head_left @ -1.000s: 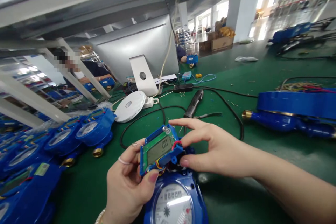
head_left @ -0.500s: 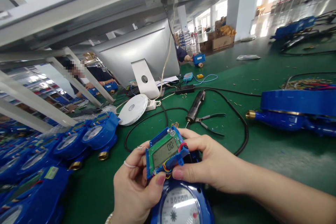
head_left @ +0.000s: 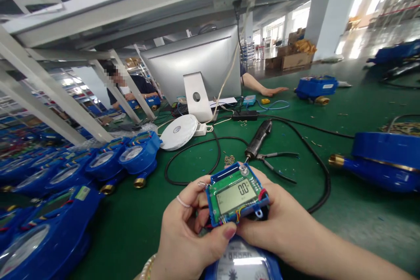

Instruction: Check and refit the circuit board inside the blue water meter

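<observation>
At the near edge of the green bench, the round blue water meter with a glass dial (head_left: pixel 241 267) sits under both hands. Just above it, the small blue-framed green circuit board with a grey LCD reading 00 (head_left: pixel 236 195) is pinched from both sides: the left hand (head_left: pixel 190 236) closed on its left and near edge, thumb against the frame, the right hand (head_left: pixel 282 223) curled around its right side. Seating it well probably means holding it level and keeping its coloured wires from being trapped. Farther off lie dark pliers (head_left: pixel 278 162) and a silver monitor back (head_left: pixel 197 63).
</observation>
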`<action>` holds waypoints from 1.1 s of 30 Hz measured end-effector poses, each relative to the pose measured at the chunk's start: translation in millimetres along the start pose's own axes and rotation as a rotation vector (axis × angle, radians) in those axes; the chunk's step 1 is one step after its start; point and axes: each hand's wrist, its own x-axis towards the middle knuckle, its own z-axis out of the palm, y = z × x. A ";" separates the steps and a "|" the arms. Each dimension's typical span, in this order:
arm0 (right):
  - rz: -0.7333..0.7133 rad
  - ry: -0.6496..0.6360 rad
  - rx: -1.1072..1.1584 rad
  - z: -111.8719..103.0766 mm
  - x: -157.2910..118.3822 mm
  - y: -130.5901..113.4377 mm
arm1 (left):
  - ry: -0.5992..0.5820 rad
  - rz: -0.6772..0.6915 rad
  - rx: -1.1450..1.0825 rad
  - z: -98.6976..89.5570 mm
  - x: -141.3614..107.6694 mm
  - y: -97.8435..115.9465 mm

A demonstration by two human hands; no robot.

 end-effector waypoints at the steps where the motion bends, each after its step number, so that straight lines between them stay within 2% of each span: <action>1: 0.014 -0.014 -0.004 -1.5 -1.0 1.0 | -0.007 -0.009 -0.010 -0.6 0.1 0.3; 5: 0.094 -0.099 -0.053 -16.2 -6.4 0.9 | -0.051 -0.042 -0.061 -4.2 0.9 0.1; 10: 0.176 -0.115 0.027 -22.6 -7.7 -1.9 | -0.113 -0.055 -0.069 -9.5 3.4 -2.1; 16: 0.123 0.055 -0.038 -13.7 -6.1 -4.6 | -0.311 -0.068 -0.094 -15.6 8.6 -1.8; 21: 0.053 0.138 -0.133 -7.9 -5.3 -11.3 | -0.215 -0.092 -0.198 -10.7 5.7 -1.1; 25: -0.018 0.171 -0.197 -3.5 -1.1 -16.2 | -0.132 -0.058 -0.071 -5.3 1.3 0.6; 28: 0.001 0.039 -0.274 -13.9 -3.4 -14.1 | -0.081 0.001 0.002 -3.3 0.0 0.5; 30: 0.066 -0.083 -0.365 -27.6 -8.6 -9.9 | -0.095 0.042 0.024 -4.2 1.3 -0.9; 31: 0.098 -0.104 -0.404 -34.8 -11.5 -7.7 | -0.117 0.069 0.032 -5.4 2.6 -2.0; 33: 0.095 -0.064 -0.430 -45.7 -16.5 -4.7 | -0.185 0.139 0.069 -9.2 6.0 -4.9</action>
